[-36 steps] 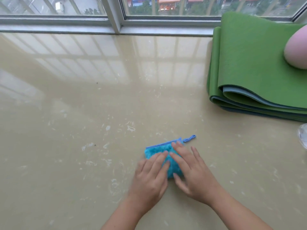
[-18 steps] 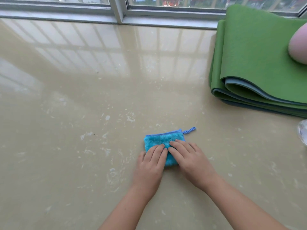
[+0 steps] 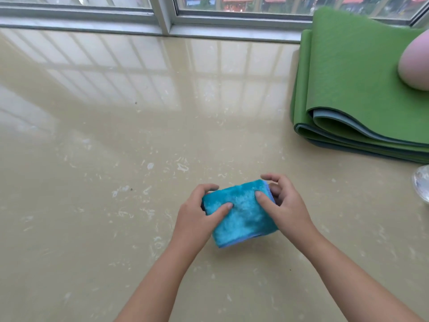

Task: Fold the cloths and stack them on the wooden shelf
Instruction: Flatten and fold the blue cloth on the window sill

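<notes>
To your left spreads the glossy beige speckled surface [image 3: 92, 159], with the grey metal window frame [image 3: 162, 22] running along its far edge and mirrored in the shine.

Just right of centre, your left hand [image 3: 197, 214] grips the left end of the fluffy turquoise cloth [image 3: 241, 212]. Its thumb lies flat on the top face and its fingers [image 3: 206, 188] curl round the far left edge. The cloth is folded into a small thick rectangle with a blue hem showing along its near edge. You hold it between both hands over the middle of the surface, near your body. You cannot tell whether its underside touches the surface.

Your right hand [image 3: 287, 205] pinches the right end. The thumb presses on top, the index finger arches over the far corner, and the other fingers curl behind the hemmed right edge.

Further right, well apart from the cloth, a green foam mat folded in layers [image 3: 348, 77] lies against the window. A pale pink rounded object [image 3: 415, 63] rests on the mat. A clear, glassy object [image 3: 423, 184] is cut off by the right border.
</notes>
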Demonstrator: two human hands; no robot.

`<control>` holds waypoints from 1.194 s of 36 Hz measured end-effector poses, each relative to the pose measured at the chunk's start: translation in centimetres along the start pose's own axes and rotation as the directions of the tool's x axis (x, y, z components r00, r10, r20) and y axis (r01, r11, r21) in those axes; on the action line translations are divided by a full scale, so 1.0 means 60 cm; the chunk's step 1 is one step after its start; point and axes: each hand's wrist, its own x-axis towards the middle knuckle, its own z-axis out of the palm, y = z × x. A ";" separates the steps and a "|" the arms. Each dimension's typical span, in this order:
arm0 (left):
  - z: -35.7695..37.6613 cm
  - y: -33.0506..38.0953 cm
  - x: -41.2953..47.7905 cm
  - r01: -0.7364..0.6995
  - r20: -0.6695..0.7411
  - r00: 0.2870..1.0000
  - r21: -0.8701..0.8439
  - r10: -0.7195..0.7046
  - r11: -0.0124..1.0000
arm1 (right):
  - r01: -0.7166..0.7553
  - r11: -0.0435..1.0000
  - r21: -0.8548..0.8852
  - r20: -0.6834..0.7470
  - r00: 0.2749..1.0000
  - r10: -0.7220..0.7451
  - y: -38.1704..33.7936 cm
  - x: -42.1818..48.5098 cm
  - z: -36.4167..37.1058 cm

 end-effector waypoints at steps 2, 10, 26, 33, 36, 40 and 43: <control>0.006 -0.013 0.010 0.085 0.015 0.996 0.001 -0.085 0.996 | -0.086 0.993 -0.083 -0.016 0.996 0.085 0.018 0.007 0.005; 0.037 -0.037 0.027 0.082 -0.001 0.997 0.166 -0.082 0.983 | -0.179 0.935 -0.308 -0.129 0.981 0.145 0.052 0.023 0.014; 0.072 -0.016 0.027 -0.277 -0.211 0.883 0.488 0.420 0.828 | 0.348 0.730 -0.587 -0.153 0.839 -0.523 0.011 0.029 0.047; 0.105 -0.062 0.043 -0.108 -0.012 0.981 0.794 0.193 0.598 | 0.379 0.403 -0.833 0.156 0.860 -0.486 0.052 0.049 0.086; 0.110 -0.095 0.038 -0.165 -0.010 0.958 0.798 0.286 0.580 | 0.367 0.343 -0.865 0.191 0.872 -0.450 0.087 0.041 0.083; 0.109 -0.115 0.038 -0.165 -0.056 0.943 0.776 0.327 0.609 | 0.328 0.334 -0.884 0.174 0.893 -0.415 0.103 0.034 0.084; 0.110 -0.119 0.043 -0.174 -0.048 0.944 0.769 0.328 0.615 | 0.309 0.330 -0.892 0.160 0.898 -0.411 0.101 0.036 0.087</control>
